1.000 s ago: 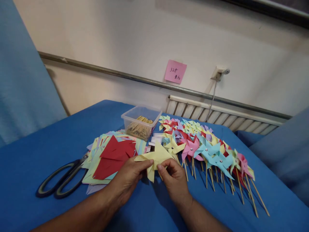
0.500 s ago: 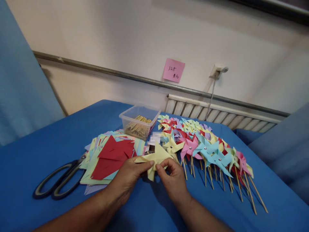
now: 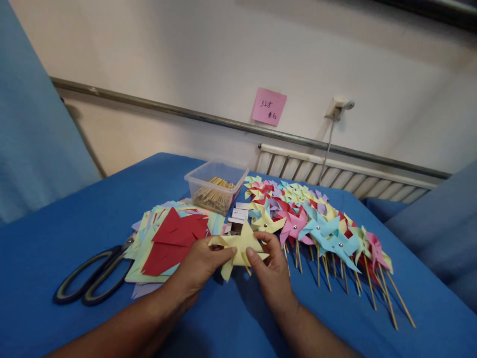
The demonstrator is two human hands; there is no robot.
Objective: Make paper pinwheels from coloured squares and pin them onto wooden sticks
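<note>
A pale yellow paper pinwheel is held up between both hands, its blades folded in to the middle. My left hand pinches its left side, thumb on the front and fingers behind. On the right, my right hand grips it with the thumb pressed on a blade and the fingers curled around the edge. Behind the pinwheel stands a small open box with white flaps, partly covered. Left of my left hand lies a stack of cut coloured paper, with red sheets on top.
Black-handled scissors lie at the left. A clear plastic bin of wooden sticks stands behind the paper. Many finished pinwheels on sticks fill the right side of the blue-covered table. A radiator is beyond.
My right thumb has moved from the pinwheel's centre out onto its right blade. The pinwheel has turned a little, and a bit of stick now shows below it.
</note>
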